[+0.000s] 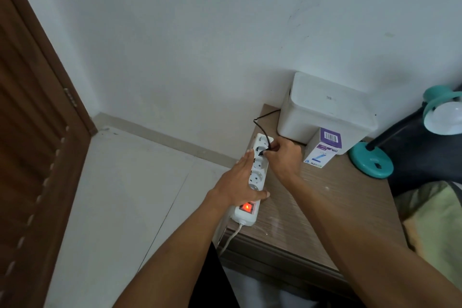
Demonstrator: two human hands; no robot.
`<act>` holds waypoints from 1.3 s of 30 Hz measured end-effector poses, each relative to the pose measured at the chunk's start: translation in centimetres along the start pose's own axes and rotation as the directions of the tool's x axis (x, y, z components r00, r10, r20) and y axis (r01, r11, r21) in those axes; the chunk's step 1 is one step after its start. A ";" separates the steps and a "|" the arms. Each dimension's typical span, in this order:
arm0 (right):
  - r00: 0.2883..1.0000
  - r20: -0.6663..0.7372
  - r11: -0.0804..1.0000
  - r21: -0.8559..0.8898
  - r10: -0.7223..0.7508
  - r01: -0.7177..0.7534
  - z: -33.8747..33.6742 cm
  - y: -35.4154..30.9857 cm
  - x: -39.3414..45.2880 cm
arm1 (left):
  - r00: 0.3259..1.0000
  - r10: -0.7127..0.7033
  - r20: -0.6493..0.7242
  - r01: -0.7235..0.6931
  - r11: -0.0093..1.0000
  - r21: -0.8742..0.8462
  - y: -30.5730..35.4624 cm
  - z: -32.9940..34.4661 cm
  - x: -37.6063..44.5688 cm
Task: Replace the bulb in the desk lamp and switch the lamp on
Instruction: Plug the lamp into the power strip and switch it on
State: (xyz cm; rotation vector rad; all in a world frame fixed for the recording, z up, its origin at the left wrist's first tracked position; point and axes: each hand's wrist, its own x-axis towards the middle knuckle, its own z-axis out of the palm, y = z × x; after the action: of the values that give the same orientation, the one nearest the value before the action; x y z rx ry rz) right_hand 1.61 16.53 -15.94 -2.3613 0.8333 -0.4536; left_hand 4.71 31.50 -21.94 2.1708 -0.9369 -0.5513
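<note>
The left hand lies flat, fingers spread and pressed on the long white plastic power strip, thumb just above its glowing red switch. The right hand has its fingers pinched shut on a small black plug at a socket. Right of them on the wood-grain surface stand a purple-and-white bulb box and the teal desk lamp, white bulb fitted.

Teal desk lamp cut off at right edge; black plug mostly hidden under right hand fingers.
</note>
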 end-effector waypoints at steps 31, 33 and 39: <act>0.986 0.161 0.998 0.028 -0.052 0.048 -2.2 2.6 -3.4 | 0.999 -0.051 0.004 0.048 0.960 0.276 1.1 -0.2 0.1; 0.985 0.169 0.997 -0.056 -0.034 0.044 -2.6 4.8 -4.7 | 1.000 0.017 -0.014 -0.011 0.936 0.351 1.8 -0.2 -0.3; 0.993 0.121 0.979 -0.199 -0.014 0.038 -5.7 12.5 -7.5 | 0.961 0.277 0.006 -0.235 0.803 0.548 4.7 1.1 -0.5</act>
State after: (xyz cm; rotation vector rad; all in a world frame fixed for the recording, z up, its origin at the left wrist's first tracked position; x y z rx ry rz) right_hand -12.42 11.18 -20.24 -2.5589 0.8271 -0.2457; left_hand 1.60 29.05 -19.18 2.4696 -1.4575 -0.0605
